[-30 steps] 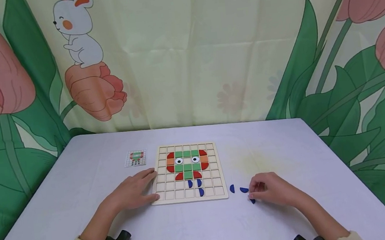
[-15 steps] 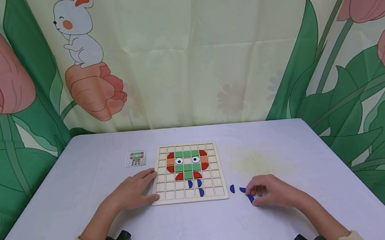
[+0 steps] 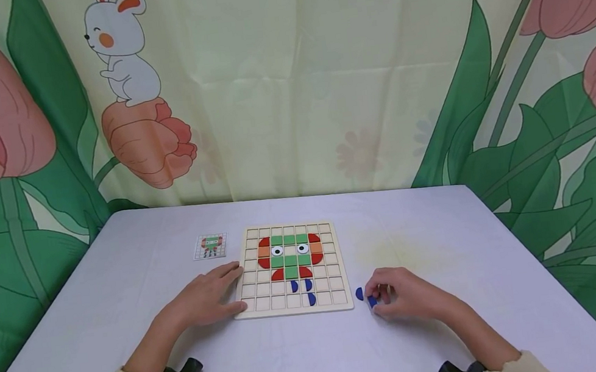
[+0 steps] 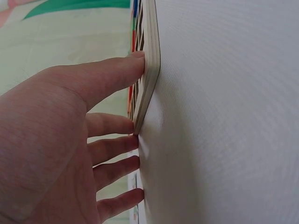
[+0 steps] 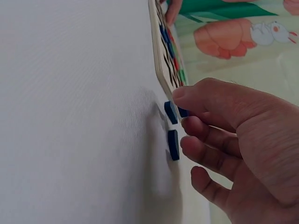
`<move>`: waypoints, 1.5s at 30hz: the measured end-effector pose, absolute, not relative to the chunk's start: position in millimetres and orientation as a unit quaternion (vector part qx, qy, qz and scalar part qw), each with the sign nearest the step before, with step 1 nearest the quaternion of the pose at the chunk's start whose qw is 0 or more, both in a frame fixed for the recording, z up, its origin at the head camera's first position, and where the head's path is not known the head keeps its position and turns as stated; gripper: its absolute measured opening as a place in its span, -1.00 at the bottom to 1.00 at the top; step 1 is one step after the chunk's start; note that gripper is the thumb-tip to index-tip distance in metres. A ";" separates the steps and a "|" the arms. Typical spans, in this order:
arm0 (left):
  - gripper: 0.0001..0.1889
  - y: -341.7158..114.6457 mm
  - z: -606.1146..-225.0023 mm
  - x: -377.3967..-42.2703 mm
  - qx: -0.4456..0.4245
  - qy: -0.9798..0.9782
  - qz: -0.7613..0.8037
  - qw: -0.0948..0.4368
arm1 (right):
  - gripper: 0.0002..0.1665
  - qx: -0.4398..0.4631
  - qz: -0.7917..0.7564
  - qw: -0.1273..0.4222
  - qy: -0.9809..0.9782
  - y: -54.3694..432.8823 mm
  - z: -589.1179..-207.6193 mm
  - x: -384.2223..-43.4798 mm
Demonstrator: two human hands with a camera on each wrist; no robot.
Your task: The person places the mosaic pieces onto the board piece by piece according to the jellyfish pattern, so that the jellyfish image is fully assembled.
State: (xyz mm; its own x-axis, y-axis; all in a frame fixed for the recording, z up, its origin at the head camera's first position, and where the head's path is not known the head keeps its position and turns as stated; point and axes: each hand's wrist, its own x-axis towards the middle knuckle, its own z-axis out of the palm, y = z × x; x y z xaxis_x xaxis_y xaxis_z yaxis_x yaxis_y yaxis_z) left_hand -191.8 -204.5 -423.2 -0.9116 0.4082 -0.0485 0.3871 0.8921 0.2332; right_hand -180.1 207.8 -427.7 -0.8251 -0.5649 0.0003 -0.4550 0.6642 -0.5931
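My left hand (image 3: pixel 212 294) rests at the left side of a square wooden grid board (image 3: pixel 267 306), thumb on its near corner and fingers spread along the edge. A pattern of green, red, orange and eye tiles fills the board's upper part, with three blue half-round tiles (image 3: pixel 311 299) below it. Right of the board, my right hand (image 3: pixel 409 293) has thumb and fingers curled about a loose blue half-round tile (image 3: pixel 372 301), low over the cloth. Another blue half-round tile (image 3: pixel 359 294) lies between hand and board. The right wrist view shows several blue pieces (image 5: pixel 173 144) by the fingertips.
A small picture card (image 3: pixel 210 246) with a similar figure lies left of the board. The table (image 3: pixel 295 358) has a white cloth. Behind it hangs a curtain (image 3: pixel 287 89) printed with tulips and a rabbit.
My right hand has moved left towards the board, and the blue half-round tile at its fingertips has shifted with it. The left hand and the board have stayed in place.
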 end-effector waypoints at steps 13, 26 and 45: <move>-0.21 -204.9 -424.4 -192.8 0.210 0.971 0.103 0.043 | -0.79 -0.273 -0.291 0.072 0.914 149.5 -421.5 -194.3; -0.21 -205.2 -425.4 -194.1 0.211 0.971 0.104 0.041 | -0.81 -0.304 -0.271 0.055 0.912 105.0 -429.1 -201.9; -0.22 -205.2 -423.1 -191.2 0.216 0.969 0.110 0.041 | -0.84 -0.318 -0.266 0.061 0.908 76.7 -431.8 -201.3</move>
